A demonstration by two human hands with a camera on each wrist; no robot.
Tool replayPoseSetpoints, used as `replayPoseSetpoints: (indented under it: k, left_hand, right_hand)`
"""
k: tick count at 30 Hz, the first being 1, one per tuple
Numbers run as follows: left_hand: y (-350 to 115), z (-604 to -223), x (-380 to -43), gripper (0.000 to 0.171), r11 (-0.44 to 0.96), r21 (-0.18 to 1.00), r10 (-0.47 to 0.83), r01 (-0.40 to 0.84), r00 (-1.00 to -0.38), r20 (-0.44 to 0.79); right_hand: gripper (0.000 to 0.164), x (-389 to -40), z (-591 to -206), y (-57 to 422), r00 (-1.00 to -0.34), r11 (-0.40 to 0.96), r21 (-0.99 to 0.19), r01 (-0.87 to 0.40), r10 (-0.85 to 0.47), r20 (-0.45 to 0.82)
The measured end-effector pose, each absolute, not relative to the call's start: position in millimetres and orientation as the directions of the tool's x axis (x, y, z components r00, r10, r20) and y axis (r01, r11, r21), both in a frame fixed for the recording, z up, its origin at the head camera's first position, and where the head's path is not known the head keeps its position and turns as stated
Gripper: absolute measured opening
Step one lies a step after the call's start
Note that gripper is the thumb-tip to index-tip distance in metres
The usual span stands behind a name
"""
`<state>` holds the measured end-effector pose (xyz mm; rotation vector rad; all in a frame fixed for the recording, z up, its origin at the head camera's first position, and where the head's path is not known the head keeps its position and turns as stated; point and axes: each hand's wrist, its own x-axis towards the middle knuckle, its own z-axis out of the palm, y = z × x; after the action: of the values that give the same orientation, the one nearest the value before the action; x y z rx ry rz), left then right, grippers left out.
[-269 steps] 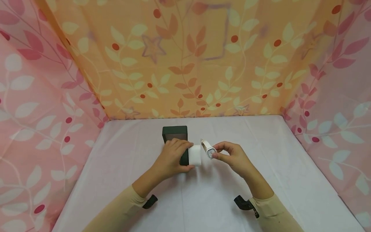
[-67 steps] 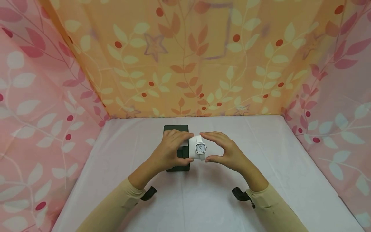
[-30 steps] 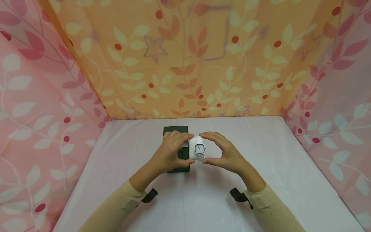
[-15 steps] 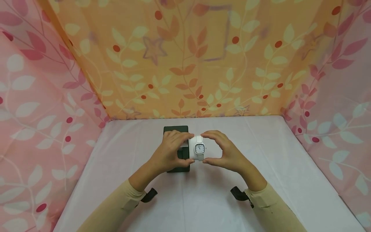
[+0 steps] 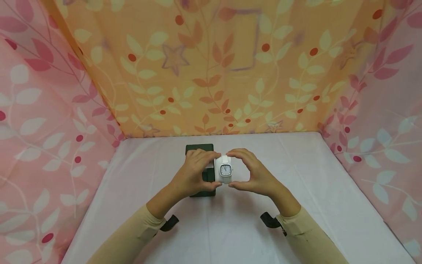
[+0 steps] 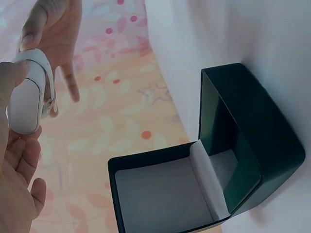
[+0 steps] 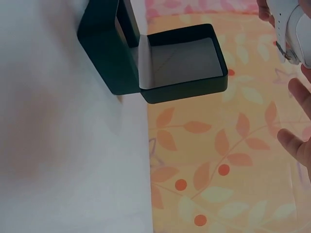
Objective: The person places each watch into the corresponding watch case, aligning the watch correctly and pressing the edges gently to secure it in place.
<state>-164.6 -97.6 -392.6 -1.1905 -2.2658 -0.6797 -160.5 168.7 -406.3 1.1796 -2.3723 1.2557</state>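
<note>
A white wristwatch [image 5: 225,169] with a square face is wrapped round a white cushion [image 5: 217,171], its dial facing up in the head view. My left hand [image 5: 188,175] holds the cushion by its left end, between thumb and fingers. From the other side, my right hand [image 5: 258,175] has its thumb and forefinger at the top and bottom of the watch strap. Near the strap in the right wrist view is its buckle [image 7: 289,54]. Beneath the left hand stands an open dark green box [image 6: 248,121], partly hidden in the head view.
A white cloth [image 5: 244,227] covers the table. Floral curtains [image 5: 211,66] rise behind it and on both sides. Black wrist mounts [image 5: 169,223] stick out from both sleeves.
Nine seconds ago my right hand held the watch apart from the cushion; now it is round it. Over the last second, the right hand and watch have shifted slightly left.
</note>
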Motion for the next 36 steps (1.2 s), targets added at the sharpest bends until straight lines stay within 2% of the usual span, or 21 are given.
replayPoseSetpoints:
  k: [36]
  left_hand:
    - [-97.7, -391.8, -166.2, 0.083, 0.509, 0.194, 0.602, 0.839, -0.508, 0.616]
  right_hand:
    - [0.082, -164.3, -411.2, 157.5, -0.666, 0.321, -0.598, -0.734, -0.513, 0.542]
